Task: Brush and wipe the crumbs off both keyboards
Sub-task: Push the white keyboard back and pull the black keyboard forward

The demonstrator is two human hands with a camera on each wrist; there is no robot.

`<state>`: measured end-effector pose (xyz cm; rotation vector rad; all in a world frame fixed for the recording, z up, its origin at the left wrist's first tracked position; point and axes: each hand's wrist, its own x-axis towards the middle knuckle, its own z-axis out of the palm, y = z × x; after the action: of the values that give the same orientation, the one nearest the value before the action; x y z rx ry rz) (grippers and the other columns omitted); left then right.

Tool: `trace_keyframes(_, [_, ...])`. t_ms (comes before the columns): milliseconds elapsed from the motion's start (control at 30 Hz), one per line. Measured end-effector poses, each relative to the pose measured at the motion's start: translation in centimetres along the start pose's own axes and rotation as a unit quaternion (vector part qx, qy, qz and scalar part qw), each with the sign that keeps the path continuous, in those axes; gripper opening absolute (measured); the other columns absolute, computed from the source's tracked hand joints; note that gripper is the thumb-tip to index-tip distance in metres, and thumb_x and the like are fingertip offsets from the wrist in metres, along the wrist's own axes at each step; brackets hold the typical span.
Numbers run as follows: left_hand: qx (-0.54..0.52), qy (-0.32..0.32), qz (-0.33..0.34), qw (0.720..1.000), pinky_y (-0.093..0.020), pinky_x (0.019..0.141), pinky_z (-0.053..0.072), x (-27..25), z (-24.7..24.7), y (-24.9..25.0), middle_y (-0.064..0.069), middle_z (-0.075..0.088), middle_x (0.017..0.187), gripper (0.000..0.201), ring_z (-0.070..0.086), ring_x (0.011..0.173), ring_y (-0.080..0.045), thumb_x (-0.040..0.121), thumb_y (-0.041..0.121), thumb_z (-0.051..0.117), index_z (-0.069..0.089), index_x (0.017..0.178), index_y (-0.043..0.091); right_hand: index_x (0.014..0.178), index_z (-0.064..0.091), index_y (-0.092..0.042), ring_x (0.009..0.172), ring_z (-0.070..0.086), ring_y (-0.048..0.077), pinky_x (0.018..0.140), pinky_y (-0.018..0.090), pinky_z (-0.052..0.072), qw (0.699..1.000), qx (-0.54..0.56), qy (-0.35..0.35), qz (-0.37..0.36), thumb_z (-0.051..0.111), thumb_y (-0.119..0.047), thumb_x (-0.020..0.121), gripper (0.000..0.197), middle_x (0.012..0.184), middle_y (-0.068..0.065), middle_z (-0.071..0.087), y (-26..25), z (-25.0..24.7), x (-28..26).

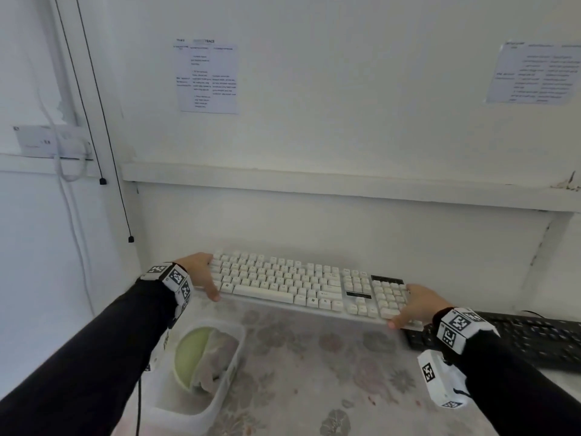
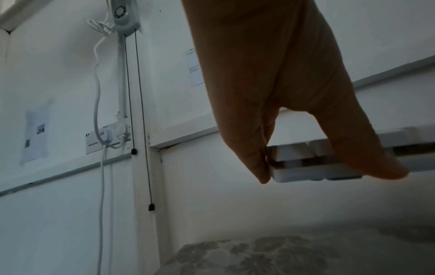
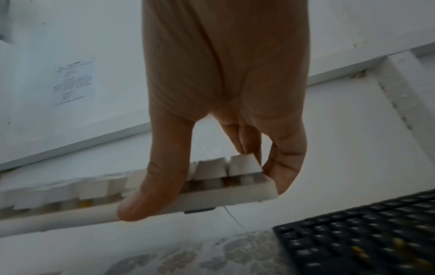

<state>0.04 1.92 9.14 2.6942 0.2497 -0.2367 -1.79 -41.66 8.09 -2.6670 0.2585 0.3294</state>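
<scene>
A white keyboard (image 1: 292, 283) is held up off the flowered tablecloth, roughly level, near the wall. My left hand (image 1: 201, 275) grips its left end, thumb on the front edge and fingers behind; the left wrist view shows that end (image 2: 306, 163) pinched between thumb and fingers. My right hand (image 1: 415, 305) grips the right end by the number pad, and the right wrist view shows the thumb over the front edge of the white keyboard (image 3: 212, 186). A black keyboard (image 1: 515, 338) lies on the table at the right, with yellowish crumbs among the keys of the black keyboard (image 3: 367, 241).
A clear plastic tub (image 1: 201, 366) holding a green bowl and a grey cloth stands at the front left of the table (image 1: 314, 357). A wall ledge (image 1: 314, 180) runs behind. Two thin black cords (image 1: 103, 180) hang at the left, beside a socket with a white cable.
</scene>
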Motion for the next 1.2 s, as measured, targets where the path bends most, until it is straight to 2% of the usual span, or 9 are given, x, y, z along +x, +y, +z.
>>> trace_keyframes(67, [0.007, 0.004, -0.003, 1.000, -0.035, 0.107, 0.037, 0.9, -1.2, -1.7, -0.011, 0.045, 0.143, 0.101, 0.044, 0.129, -0.028, 0.058, 0.025, 0.090, 0.037, 0.141, 0.004, 0.132, 0.041, -0.007, 0.122, 0.046, 0.026, 0.102, 0.031, 0.036, 1.000, 0.014, 0.004, -0.008, 0.091, -0.029, 0.049, 0.099, 0.134, 0.009, 0.050, -1.9, 0.8, 1.1])
trace_keyframes(233, [-0.002, -0.004, -0.012, 1.000, -0.032, 0.103, 0.039, 2.6, -3.3, -5.4, -0.011, 0.048, 0.140, 0.095, 0.047, 0.126, -0.026, 0.059, 0.022, 0.090, 0.041, 0.138, 0.004, 0.127, 0.044, -0.007, 0.121, 0.047, 0.026, 0.102, 0.032, 0.036, 0.999, 0.036, -0.008, -0.018, 0.090, -0.023, 0.053, 0.088, 0.129, 0.008, 0.052, -5.8, 3.4, 3.2])
trace_keyframes(333, [-0.013, -0.015, -0.008, 1.000, -0.030, 0.104, 0.037, 3.6, -3.2, -7.7, -0.009, 0.045, 0.143, 0.101, 0.045, 0.128, -0.024, 0.059, 0.023, 0.090, 0.036, 0.142, 0.005, 0.125, 0.044, -0.009, 0.119, 0.048, 0.024, 0.099, 0.030, 0.038, 0.999, 0.027, -0.012, -0.015, 0.090, -0.027, 0.053, 0.087, 0.129, 0.007, 0.053, -7.2, 5.0, 4.0])
trace_keyframes(533, [-0.023, -0.066, 0.023, 0.997, -0.018, 0.085, 0.040, 5.5, -1.3, -10.6, 0.003, 0.059, 0.114, 0.069, 0.055, 0.103, -0.014, 0.060, 0.009, 0.088, 0.053, 0.119, 0.015, 0.140, 0.031, -0.008, 0.131, 0.039, 0.024, 0.105, 0.029, 0.032, 1.000, 0.012, -0.005, 0.006, 0.084, -0.036, 0.062, 0.098, 0.143, 0.007, 0.041, -8.5, 7.9, 4.7])
trace_keyframes(667, [-0.003, -0.061, 0.037, 0.997, -0.028, 0.098, 0.045, 6.7, -0.2, -12.1, 0.005, 0.064, 0.117, 0.096, 0.058, 0.109, -0.015, 0.031, 0.041, 0.087, 0.056, 0.120, 0.023, 0.139, 0.032, -0.009, 0.131, 0.038, 0.023, 0.104, 0.027, 0.033, 0.999, 0.015, 0.018, 0.023, 0.082, -0.036, 0.066, 0.093, 0.143, 0.006, 0.041, -8.9, 8.5, 4.5])
trace_keyframes(800, [0.030, -0.044, 0.043, 0.998, -0.032, 0.095, 0.047, 8.6, 1.3, -13.2, 0.004, 0.065, 0.107, 0.100, 0.058, 0.102, -0.016, 0.019, 0.055, 0.079, 0.059, 0.111, 0.024, 0.132, 0.040, -0.009, 0.125, 0.045, 0.024, 0.101, 0.030, 0.036, 0.999, -0.011, 0.018, 0.041, 0.087, -0.034, 0.058, 0.091, 0.133, 0.006, 0.050, -9.1, 9.7, 4.7])
trace_keyframes(900, [0.042, -0.045, 0.052, 0.997, -0.030, 0.091, 0.046, 8.8, 2.1, -13.2, 0.005, 0.061, 0.108, 0.092, 0.054, 0.101, -0.016, 0.031, 0.050, 0.087, 0.055, 0.114, 0.023, 0.129, 0.041, -0.008, 0.122, 0.046, 0.026, 0.100, 0.032, 0.038, 0.999, -0.005, 0.021, 0.045, 0.091, -0.027, 0.051, 0.094, 0.130, 0.008, 0.052, -9.1, 10.4, 5.0])
trace_keyframes(1033, [0.011, -0.067, 0.047, 0.997, -0.031, 0.102, 0.042, 8.4, 3.3, -12.5, 0.000, 0.059, 0.128, 0.092, 0.054, 0.116, -0.018, 0.050, 0.028, 0.092, 0.049, 0.131, 0.018, 0.137, 0.033, -0.004, 0.130, 0.040, 0.027, 0.104, 0.031, 0.035, 0.998, 0.004, 0.011, 0.064, 0.089, -0.022, 0.056, 0.100, 0.138, 0.010, 0.045, -8.6, 11.0, 5.5])
trace_keyframes(1200, [0.008, -0.078, 0.036, 0.996, -0.025, 0.102, 0.038, 8.2, 4.5, -12.4, -0.001, 0.054, 0.135, 0.093, 0.051, 0.121, -0.019, 0.058, 0.025, 0.090, 0.042, 0.137, 0.016, 0.132, 0.038, -0.004, 0.128, 0.042, 0.026, 0.101, 0.029, 0.037, 0.997, -0.005, 0.010, 0.072, 0.088, -0.023, 0.059, 0.091, 0.136, 0.007, 0.047, -8.1, 11.2, 6.0])
